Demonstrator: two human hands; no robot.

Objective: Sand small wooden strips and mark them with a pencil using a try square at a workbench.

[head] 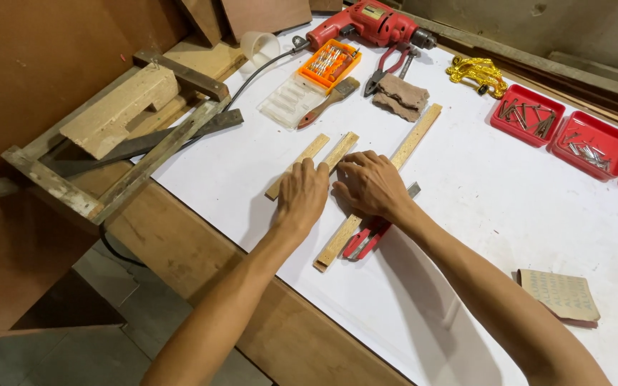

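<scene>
A white-topped workbench (509, 207) with a wooden edge stood before brown plywood walls (30, 64); grey tiled floor (109, 300) lay near left, under even light.

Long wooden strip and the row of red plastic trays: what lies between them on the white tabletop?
Head view: nothing. The white tabletop is bare between the long wooden strip and the red plastic trays; both hands sit lower left.

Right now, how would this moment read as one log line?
left hand: flat on short wooden strips | right hand: on long wooden strip | red-handled tool: beside right wrist | white tabletop
</scene>
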